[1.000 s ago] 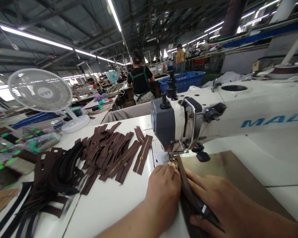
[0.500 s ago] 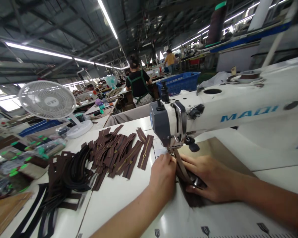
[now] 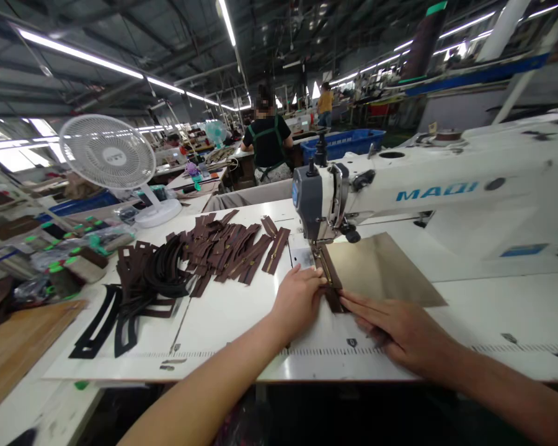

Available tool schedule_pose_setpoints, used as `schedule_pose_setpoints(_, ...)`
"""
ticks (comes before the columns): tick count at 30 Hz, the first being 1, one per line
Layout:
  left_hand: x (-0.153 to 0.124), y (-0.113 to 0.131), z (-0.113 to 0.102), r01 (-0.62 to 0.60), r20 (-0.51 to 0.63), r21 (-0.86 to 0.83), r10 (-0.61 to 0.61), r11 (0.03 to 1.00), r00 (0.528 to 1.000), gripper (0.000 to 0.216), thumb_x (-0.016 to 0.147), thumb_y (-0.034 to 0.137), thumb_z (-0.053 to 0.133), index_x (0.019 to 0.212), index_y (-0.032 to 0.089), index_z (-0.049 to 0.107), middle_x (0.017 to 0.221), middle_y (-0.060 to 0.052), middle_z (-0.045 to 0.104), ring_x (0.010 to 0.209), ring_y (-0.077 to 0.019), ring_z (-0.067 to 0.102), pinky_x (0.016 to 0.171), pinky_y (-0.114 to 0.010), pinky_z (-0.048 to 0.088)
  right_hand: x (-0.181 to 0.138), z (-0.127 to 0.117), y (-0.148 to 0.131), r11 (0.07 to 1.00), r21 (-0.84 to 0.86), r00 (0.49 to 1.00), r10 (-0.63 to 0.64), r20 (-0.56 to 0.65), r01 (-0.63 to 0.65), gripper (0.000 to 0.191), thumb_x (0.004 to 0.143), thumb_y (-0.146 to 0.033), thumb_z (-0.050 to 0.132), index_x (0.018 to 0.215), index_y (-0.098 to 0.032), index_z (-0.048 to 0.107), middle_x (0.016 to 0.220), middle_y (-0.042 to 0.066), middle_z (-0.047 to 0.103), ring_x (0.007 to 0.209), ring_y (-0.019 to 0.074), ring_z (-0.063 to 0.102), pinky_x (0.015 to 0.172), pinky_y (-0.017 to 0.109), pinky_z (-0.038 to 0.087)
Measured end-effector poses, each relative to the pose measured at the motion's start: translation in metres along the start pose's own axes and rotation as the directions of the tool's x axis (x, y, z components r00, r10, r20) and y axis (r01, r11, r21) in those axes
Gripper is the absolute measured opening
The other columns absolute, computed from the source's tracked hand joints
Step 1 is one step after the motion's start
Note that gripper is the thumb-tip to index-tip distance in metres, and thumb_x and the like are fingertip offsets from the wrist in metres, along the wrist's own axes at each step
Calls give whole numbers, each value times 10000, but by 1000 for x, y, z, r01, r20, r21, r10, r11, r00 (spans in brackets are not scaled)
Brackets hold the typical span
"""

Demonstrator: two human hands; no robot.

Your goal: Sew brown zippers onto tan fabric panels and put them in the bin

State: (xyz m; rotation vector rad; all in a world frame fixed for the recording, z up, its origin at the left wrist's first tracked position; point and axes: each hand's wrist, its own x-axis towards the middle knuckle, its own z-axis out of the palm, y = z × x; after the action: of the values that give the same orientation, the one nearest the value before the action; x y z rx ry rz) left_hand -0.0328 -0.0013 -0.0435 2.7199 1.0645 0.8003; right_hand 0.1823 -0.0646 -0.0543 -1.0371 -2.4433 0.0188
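In the head view, a short brown zipper point(image 3: 326, 265) with brass-coloured teeth lies under the needle area of a white sewing machine point(image 3: 446, 186). My left hand point(image 3: 300, 300) is at the zipper's left edge, its fingers together and closed on the tape near the front end. From the other side my right hand point(image 3: 400, 328) reaches in, index finger stretched out and touching the brown strip's right edge. Its lower fingers are partly hidden. A flat olive-tan panel point(image 3: 385, 266) lies to the right of the zipper, beneath the machine arm.
Left of the machine, a heap of brown zippers point(image 3: 223, 248) lies beside black and brown cut-out strips point(image 3: 162, 272). A white fan point(image 3: 111, 155) and thread spools point(image 3: 86, 269) stand farther left. Ahead, a person point(image 3: 267, 139) sits near a blue crate point(image 3: 344, 144).
The view has shifted, showing more of the table's front edge. My right hand has drawn back and right from the machine, and its grasp has loosened. The zipper and panel are more exposed.
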Motion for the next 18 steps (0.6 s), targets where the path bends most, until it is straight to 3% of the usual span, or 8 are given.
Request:
schedule_pose_setpoints(11, -2, 0, 1, -10, -13, -14, 10, 1000, 1000, 279, 761, 76, 577, 1016, 143, 668, 1165, -92, 669, 1104, -210, 614, 1081, -466, 356, 4, -3, -4, 996, -80, 999, -46, -24, 44, 463, 851, -85, 349, 1239, -128, 598, 1233, 130, 599, 1002, 209, 652, 730, 317, 581)
schedule_pose_setpoints(18, -3, 5, -5, -45, -6, -15, 45, 999, 999, 288, 775, 163, 603, 1058, 128, 644, 1190, -109, 653, 1133, -228, 595, 1107, -467, 317, 6, -4, -7, 992, -104, 997, -75, -2, 74, 453, 873, -111, 315, 1214, -117, 613, 1225, 117, 607, 968, 203, 665, 713, 313, 584)
